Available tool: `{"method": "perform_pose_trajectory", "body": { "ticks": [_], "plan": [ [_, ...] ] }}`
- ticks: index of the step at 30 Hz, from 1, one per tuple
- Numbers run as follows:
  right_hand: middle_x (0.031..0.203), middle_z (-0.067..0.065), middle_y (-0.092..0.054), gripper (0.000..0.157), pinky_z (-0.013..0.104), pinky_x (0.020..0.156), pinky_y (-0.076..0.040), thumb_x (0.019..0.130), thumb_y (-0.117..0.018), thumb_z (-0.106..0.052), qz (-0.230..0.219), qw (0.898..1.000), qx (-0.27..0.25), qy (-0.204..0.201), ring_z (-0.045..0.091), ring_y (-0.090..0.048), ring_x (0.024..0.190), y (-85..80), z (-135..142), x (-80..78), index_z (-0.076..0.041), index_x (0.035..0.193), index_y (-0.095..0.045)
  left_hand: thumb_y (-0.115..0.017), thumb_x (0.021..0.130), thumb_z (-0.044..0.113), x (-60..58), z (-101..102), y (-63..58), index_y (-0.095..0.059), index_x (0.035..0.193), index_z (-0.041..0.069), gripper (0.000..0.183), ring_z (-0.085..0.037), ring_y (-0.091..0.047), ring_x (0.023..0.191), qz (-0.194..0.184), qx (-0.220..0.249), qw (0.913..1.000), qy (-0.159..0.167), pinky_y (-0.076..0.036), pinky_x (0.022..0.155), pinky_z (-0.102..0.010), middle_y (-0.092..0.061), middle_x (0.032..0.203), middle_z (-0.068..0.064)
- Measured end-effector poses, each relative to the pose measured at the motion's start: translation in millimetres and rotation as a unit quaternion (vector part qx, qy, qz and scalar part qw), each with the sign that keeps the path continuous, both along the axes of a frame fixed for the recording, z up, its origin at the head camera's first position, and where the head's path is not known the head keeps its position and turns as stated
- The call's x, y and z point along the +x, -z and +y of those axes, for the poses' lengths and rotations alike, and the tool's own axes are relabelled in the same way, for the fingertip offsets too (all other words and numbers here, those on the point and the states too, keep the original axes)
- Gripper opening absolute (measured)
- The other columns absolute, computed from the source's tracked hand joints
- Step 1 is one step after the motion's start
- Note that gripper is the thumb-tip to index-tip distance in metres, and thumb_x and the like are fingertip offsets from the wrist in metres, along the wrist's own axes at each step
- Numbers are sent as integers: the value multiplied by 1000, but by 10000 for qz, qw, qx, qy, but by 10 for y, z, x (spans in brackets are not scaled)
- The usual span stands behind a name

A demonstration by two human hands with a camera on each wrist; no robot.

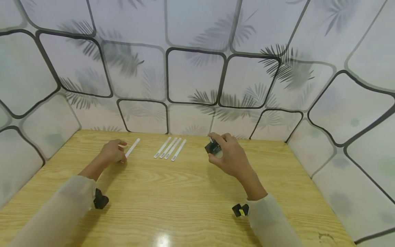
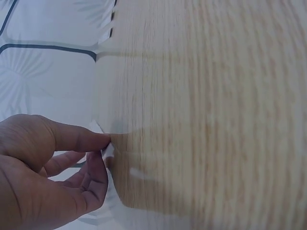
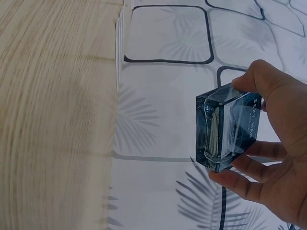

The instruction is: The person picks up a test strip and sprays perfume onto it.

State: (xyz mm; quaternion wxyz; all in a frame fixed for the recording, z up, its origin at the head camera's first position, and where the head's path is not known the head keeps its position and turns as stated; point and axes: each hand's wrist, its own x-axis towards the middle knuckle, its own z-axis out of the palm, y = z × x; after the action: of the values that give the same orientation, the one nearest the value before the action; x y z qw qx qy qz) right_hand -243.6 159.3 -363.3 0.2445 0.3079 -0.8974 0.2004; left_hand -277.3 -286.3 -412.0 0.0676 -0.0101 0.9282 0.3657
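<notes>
In the head view, my left hand [image 1: 113, 152] is at the left of the wooden table, its thumb and fingertips pinching the near end of a white paper test strip [image 1: 133, 146]. The left wrist view shows the fingertips low against the tabletop, with the strip [image 2: 96, 126] partly hidden behind them. My right hand [image 1: 230, 157] grips a dark, see-through glass perfume bottle [image 3: 225, 127] above the table, thumb on one side and fingers on the other. The bottle is tilted, and pale lettering shows on one face. Several more white test strips [image 1: 179, 151] lie slanted between the hands.
The wood-grain table [image 1: 172, 199] meets a patterned wall covering [image 1: 194, 75] at the back and both sides. Black wrist cameras, one at the left cuff [image 1: 100, 199] and one at the right cuff [image 1: 240, 210], stick out above the tabletop.
</notes>
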Motion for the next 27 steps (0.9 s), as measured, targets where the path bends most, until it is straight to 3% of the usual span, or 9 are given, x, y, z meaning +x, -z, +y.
{"method": "perform_pose_trajectory", "body": {
  "ticks": [9, 15, 20, 27],
  "plan": [
    [107, 16, -59, 63, 36, 57, -45, 86, -80, -23, -90, 10000, 23, 34, 25, -54, 81, -19, -2, 19, -19, 144, -55, -66, 79, -2, 31, -6, 5, -47, 144, -11, 68, -39, -64, 100, -80, 197, 9997, 81, -54, 66, -35, -62, 125, -35],
    [108, 16, -59, 63, 36, 57, -45, 86, -80, -23, -126, 9999, 17, 23, 25, -54, 82, -26, -6, 31, -19, 144, -55, -67, 93, 12, 56, -43, 29, -55, 139, -9, 52, -32, -64, 100, -225, 290, 9993, 79, -54, 76, -35, -57, 132, -35],
    [108, 16, -59, 63, 35, 57, -45, 86, -79, -23, -138, 9999, 12, 42, 24, -54, 80, -18, -4, 25, -19, 144, -55, -62, 101, 14, 78, -23, 26, -58, 136, -11, 42, -22, -63, 89, -314, 604, 9977, 37, -54, 74, -34, -65, 119, -25],
    [108, 16, -59, 63, 35, 56, -45, 86, -80, -24, -115, 9999, 19, 63, 24, -54, 81, -14, -5, 23, -19, 144, -55, -59, 103, 15, 81, 86, 48, -55, 139, -11, 44, -21, -62, 88, -140, 905, 9955, 261, -54, 76, -34, -67, 113, -18]
  ]
}}
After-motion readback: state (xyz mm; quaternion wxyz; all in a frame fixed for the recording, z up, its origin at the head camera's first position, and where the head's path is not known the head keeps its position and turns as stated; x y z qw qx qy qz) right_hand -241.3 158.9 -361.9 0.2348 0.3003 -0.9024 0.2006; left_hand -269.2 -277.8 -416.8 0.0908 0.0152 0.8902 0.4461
